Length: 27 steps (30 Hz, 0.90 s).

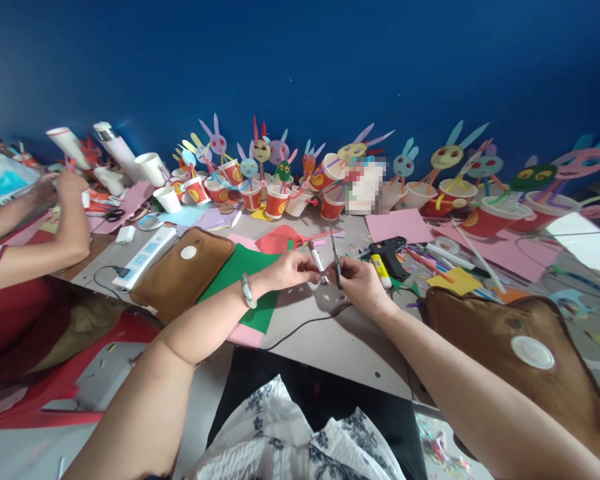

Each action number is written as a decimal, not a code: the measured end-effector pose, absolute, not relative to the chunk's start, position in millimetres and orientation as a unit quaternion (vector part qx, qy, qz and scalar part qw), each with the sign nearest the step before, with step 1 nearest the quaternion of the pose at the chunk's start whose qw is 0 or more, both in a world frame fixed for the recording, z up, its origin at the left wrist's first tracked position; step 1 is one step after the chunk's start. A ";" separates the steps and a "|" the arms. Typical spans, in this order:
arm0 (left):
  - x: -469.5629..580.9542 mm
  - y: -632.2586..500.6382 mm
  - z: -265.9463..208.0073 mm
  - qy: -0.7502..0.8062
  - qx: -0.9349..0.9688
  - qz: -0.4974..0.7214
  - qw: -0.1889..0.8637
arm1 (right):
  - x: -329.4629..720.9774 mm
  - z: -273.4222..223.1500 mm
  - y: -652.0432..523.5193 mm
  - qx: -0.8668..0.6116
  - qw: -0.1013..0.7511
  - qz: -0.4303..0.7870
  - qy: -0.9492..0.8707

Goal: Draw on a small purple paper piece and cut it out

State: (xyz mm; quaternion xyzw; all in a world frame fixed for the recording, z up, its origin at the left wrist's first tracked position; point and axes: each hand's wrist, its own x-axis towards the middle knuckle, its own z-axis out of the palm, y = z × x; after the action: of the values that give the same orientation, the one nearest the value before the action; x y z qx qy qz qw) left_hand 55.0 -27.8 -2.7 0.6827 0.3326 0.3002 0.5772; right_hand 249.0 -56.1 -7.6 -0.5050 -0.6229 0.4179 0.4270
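Note:
My left hand (296,269), with a bracelet on its wrist, is closed in a pinch at a short white-and-purple stick-shaped piece (317,255), which looks like a marker; its exact kind is unclear. My right hand (365,283) is wrapped round a pair of scissors (336,257), the blades pointing away from me. Both hands are close together above the grey table (325,333). Green paper (245,280) lies under my left forearm, and red paper (279,240) lies beyond it. A yellow glue stick (381,270) and a black glue gun (397,252) are just right of my right hand.
Red paper cups (277,203) with paper rabbit figures line the blue wall. Brown cushion-like pads (183,270) lie on both sides. A power strip (147,257) sits at left, near a co-worker's arms (73,220). A black cable (310,322) crosses the table. Pink paper (399,227) and scraps lie right.

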 end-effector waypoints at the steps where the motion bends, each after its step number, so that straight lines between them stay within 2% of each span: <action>1: 54.9 -28.0 -2.5 0.335 0.682 0.302 0.575 | 248.8 -7.2 -56.1 -0.510 0.437 0.416 -0.613; 8: 51.6 -27.9 0.3 0.372 0.656 0.333 0.566 | 247.9 -6.4 -56.8 -0.510 0.455 0.425 -0.594; 22: 62.2 -35.8 5.0 0.362 0.494 0.379 0.694 | 239.1 -10.0 -66.8 -0.492 0.445 0.464 -0.587; 27: 65.2 -37.0 7.2 0.368 0.459 0.396 0.705 | 237.6 -8.4 -68.4 -0.495 0.457 0.466 -0.574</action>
State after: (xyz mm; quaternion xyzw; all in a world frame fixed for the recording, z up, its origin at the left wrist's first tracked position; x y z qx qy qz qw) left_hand 65.2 -37.0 7.2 0.4589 0.3675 0.3965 0.7051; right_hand 237.6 -68.4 -8.4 -0.4951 -0.5737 0.4662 0.4565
